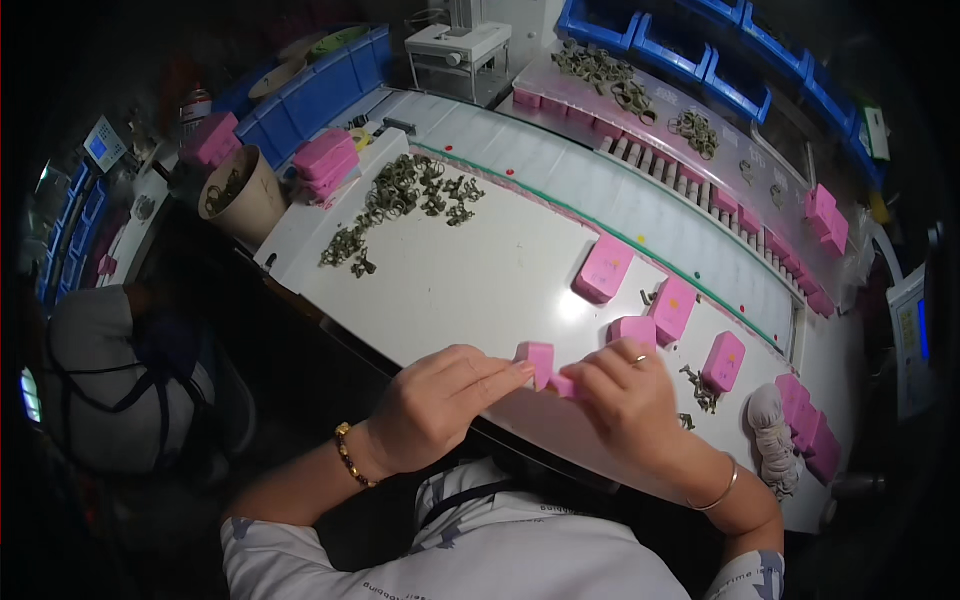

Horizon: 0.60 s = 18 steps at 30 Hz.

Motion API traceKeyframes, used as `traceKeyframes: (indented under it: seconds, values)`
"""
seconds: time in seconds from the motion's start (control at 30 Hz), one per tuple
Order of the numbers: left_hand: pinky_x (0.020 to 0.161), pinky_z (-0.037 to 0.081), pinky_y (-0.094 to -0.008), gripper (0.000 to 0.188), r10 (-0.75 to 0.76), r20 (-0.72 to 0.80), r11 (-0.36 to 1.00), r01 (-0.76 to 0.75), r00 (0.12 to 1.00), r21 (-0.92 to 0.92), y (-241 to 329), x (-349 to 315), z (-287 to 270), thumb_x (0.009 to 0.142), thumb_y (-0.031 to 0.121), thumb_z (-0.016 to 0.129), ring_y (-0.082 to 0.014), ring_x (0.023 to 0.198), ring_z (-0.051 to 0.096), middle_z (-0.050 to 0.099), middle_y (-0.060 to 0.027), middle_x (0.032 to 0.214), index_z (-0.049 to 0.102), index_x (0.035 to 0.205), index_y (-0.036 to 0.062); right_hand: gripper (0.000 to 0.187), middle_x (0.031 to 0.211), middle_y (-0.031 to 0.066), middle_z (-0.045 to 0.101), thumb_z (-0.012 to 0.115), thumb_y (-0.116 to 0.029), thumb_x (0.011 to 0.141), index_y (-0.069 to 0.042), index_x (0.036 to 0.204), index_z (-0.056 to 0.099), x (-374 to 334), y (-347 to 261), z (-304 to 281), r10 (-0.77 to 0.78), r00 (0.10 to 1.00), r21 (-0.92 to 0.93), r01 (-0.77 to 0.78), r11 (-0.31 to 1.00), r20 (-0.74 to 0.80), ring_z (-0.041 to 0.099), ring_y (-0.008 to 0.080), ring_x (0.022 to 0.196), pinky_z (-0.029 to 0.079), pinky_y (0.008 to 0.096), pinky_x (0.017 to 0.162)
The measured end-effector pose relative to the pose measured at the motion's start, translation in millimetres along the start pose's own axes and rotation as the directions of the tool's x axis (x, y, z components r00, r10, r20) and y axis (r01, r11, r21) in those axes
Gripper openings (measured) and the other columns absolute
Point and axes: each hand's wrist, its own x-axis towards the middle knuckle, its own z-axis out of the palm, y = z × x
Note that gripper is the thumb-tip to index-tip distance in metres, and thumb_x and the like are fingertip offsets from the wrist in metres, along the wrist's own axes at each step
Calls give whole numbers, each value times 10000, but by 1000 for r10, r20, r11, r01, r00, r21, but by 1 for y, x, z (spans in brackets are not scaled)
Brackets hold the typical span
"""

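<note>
A pink rubber-like mold (537, 360) is between my two hands at the table's front edge, with its parts bent away from each other. My left hand (435, 408) reaches in with long fingers and grips the mold's left part by the fingertips. My right hand (628, 398) is closed over the right side and pinches a small pink flap (564, 385). What lies inside the mold is hidden by the fingers. Just beyond my right hand lies another pink mold (633, 331), partly covered by it.
More pink molds (604, 268) lie across the white table (450, 270). Small grey-green ring-like pieces (395, 190) are heaped at the far left, others (703, 392) near the right. White gloves (770, 435) lie at the right edge. A conveyor belt (560, 175) runs behind.
</note>
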Motion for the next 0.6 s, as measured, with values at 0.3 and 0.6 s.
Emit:
traceKeyframes:
  seconds: [0.3, 0.6]
  values:
    - [732, 517, -383, 402, -210, 178, 956, 240, 961, -169, -1, 4, 6, 784, -63, 635, -316, 822, 625, 669, -133, 903, 658, 1177, 21, 149, 773, 71, 527, 689, -83, 729, -55, 837, 590, -6, 13, 14, 57, 992, 42, -62, 997, 114, 556, 267, 778, 447, 385, 678]
    - [848, 566, -256, 359, -531, 444, 229, 627, 721, -744, 9, 44, -1, 893, -56, 640, -156, 998, 666, 661, -157, 1136, 577, 1244, -100, 184, 946, 38, 662, 600, -146, 983, -13, 1112, 600, -10, 40, -22, 477, 800, 895, -442, 58, 364, 635, 107, 864, 487, 248, 714]
